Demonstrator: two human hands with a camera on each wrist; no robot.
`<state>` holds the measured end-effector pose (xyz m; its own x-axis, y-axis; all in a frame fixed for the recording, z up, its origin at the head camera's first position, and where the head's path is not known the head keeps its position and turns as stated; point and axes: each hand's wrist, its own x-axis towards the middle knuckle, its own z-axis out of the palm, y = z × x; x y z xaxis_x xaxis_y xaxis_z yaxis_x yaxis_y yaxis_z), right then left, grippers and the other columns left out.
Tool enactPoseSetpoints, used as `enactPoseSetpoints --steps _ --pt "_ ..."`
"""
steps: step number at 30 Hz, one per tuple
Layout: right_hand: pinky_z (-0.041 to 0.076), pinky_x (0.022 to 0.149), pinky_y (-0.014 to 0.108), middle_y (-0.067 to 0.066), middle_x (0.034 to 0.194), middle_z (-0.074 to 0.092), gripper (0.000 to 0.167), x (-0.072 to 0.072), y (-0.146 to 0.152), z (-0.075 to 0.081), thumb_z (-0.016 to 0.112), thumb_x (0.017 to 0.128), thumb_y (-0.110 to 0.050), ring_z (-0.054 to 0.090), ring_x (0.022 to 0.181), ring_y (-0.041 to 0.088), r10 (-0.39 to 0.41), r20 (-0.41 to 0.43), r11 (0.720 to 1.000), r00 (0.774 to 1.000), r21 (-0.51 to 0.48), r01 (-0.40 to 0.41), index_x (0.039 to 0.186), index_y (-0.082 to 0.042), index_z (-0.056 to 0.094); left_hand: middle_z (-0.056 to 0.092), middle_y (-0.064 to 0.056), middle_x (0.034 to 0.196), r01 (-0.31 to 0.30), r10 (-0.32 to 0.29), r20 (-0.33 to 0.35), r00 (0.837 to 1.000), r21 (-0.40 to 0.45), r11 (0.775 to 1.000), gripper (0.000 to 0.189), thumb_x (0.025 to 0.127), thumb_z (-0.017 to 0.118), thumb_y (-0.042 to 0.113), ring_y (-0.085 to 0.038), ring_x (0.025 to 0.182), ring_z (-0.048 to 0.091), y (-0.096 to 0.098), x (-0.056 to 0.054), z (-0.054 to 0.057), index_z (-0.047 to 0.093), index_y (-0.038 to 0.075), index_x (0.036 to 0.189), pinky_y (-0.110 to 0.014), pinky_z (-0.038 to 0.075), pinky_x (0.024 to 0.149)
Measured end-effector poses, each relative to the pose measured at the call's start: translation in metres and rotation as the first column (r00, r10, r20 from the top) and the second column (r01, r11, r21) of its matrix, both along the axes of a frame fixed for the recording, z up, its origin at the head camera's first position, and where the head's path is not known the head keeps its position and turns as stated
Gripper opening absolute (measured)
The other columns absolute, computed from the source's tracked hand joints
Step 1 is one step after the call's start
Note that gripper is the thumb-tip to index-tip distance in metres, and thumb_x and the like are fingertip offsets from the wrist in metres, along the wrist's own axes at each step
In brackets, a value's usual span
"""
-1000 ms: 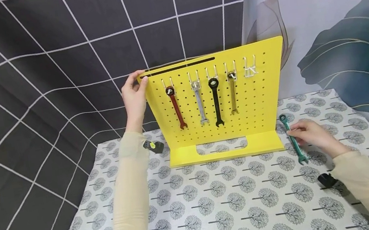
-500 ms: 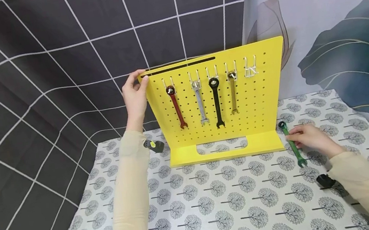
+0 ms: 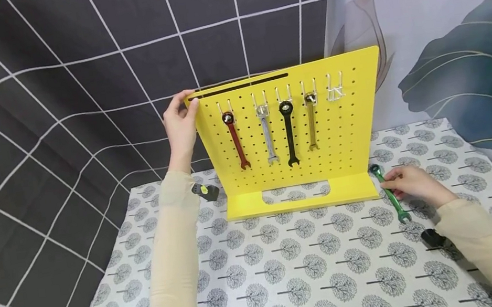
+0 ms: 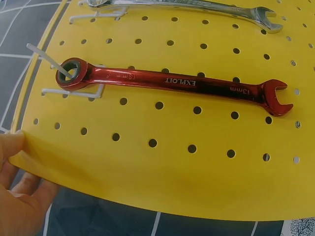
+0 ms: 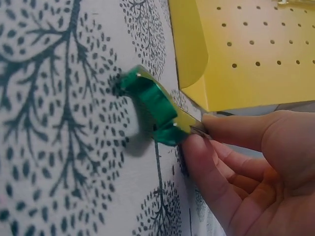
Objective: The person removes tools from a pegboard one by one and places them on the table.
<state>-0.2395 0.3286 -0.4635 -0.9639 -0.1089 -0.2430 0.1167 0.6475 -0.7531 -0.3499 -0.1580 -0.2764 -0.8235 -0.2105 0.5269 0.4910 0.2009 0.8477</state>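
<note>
While the yellow pegboard (image 3: 369,87) stands upright on the patterned cloth (image 3: 288,247), the left hand (image 3: 181,131) grips its upper left corner, thumb on the front face and the other fingers behind the edge. That hold seems best when firm but light, bracing the board without tipping it toward the near side.

Rightward along the board, four wrenches hang ring end up from white hooks: the red wrench (image 3: 236,140), the silver wrench (image 3: 267,137), the black wrench (image 3: 290,133) and the gold wrench (image 3: 312,125). A white hook (image 3: 335,92) to the right of the gold one carries no wrench.

To the right of the board's base, the green wrench (image 3: 393,199) lies low over the cloth, its ring end far and its open end near. The right hand (image 3: 412,187) has thumb and forefinger clamped on its shaft, about midway along. Whether any part of the tool touches the cloth, I cannot tell.

A pinch near the middle should balance well, though the slick-looking shaft could swivel between two fingertips; a third finger underneath would probably steady it. The ring end sits near the base, so lifting clear before turning looks wise.
</note>
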Motion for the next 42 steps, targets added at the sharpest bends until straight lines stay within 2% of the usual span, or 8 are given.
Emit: enactPoseSetpoints --steps 7,13,19,22,29,33,37,42 --pt "0.058 0.063 0.031 0.011 0.086 0.063 0.047 0.0 0.0 0.003 0.065 0.097 -0.012 0.062 0.07 0.018 -0.001 0.016 1.0 1.0 -0.028 0.001 0.125 0.021 0.047 0.064 -0.003 0.125 -0.008 0.008 0.009 1.0 -0.037 0.999 0.023 0.098 0.067 0.012 -0.017 0.087 0.067 0.002 -0.001 0.005 0.071 0.009 0.12 -0.027 0.052 0.078" --pt "0.058 0.062 0.032 0.012 0.086 0.063 0.048 0.0 -0.001 0.003 0.065 0.097 -0.015 0.063 0.069 0.019 -0.009 0.022 1.0 1.0 0.002 0.009 0.127 0.019 0.048 0.063 -0.003 0.123 -0.027 0.028 0.031 0.999 -0.025 0.999 0.022 0.098 0.067 0.01 -0.017 0.088 0.067 0.001 0.001 0.002 0.07 0.008 0.12 -0.028 0.053 0.078" --pt "0.058 0.064 0.034 0.014 0.088 0.062 0.048 0.001 0.001 0.007 0.064 0.098 -0.016 0.063 0.071 0.02 0.013 0.029 1.0 0.999 -0.007 -0.012 0.127 0.018 0.047 0.063 -0.004 0.124 -0.012 0.013 0.027 1.0 -0.024 1.0 0.023 0.098 0.066 0.011 -0.018 0.09 0.067 0.002 0.0 0.001 0.07 0.008 0.121 -0.027 0.053 0.079" --pt "0.058 0.063 0.035 0.013 0.088 0.06 0.048 0.001 0.002 0.014 0.064 0.098 -0.017 0.061 0.072 0.022 0.037 0.009 0.999 0.999 -0.013 -0.037 0.128 0.017 0.048 0.063 -0.004 0.123 -0.015 0.015 0.026 1.0 -0.017 1.0 0.023 0.098 0.066 0.01 -0.018 0.088 0.067 0.002 0.0 0.002 0.07 0.008 0.12 -0.027 0.053 0.078" --pt "0.052 0.06 0.035 0.009 0.078 0.064 0.05 -0.006 0.004 0.034 0.06 0.102 -0.028 0.061 0.065 0.022 0.101 -0.108 0.987 0.989 0.134 -0.086 0.129 0.012 0.052 0.063 -0.004 0.125 -0.022 0.022 0.023 0.999 -0.021 1.0 0.022 0.098 0.066 0.009 -0.019 0.086 0.066 0.003 0.004 0.003 0.07 0.008 0.12 -0.028 0.053 0.078" --pt "0.051 0.063 0.037 0.013 0.087 0.066 0.055 -0.007 0.005 0.049 0.057 0.103 -0.035 0.064 0.073 0.026 0.096 -0.139 0.985 0.986 0.156 -0.074 0.134 0.009 0.051 0.063 -0.004 0.126 -0.015 0.015 0.019 1.0 -0.025 1.0 0.023 0.098 0.066 0.01 -0.019 0.087 0.066 0.002 0.003 0.002 0.07 0.008 0.121 -0.028 0.053 0.079" --pt "0.056 0.068 0.037 0.025 0.103 0.066 0.054 -0.007 0.001 0.064 0.058 0.103 -0.037 0.068 0.083 0.033 0.082 -0.206 0.989 0.975 0.14 -0.053 0.134 0.007 0.053 0.063 -0.004 0.125 -0.016 0.017 0.023 1.0 -0.023 1.0 0.022 0.098 0.066 0.01 -0.018 0.087 0.066 0.001 0.0 0.001 0.07 0.008 0.12 -0.027 0.052 0.079" --pt "0.055 0.072 0.035 0.031 0.12 0.063 0.052 -0.006 -0.008 0.081 0.058 0.103 -0.035 0.068 0.088 0.03 0.055 -0.283 0.994 0.957 0.11 -0.024 0.135 0.005 0.054 0.063 -0.004 0.126 -0.011 0.011 0.029 1.0 -0.013 1.0 0.023 0.098 0.066 0.01 -0.019 0.087 0.065 0.0 0.0 0.0 0.07 0.008 0.12 -0.027 0.052 0.08"
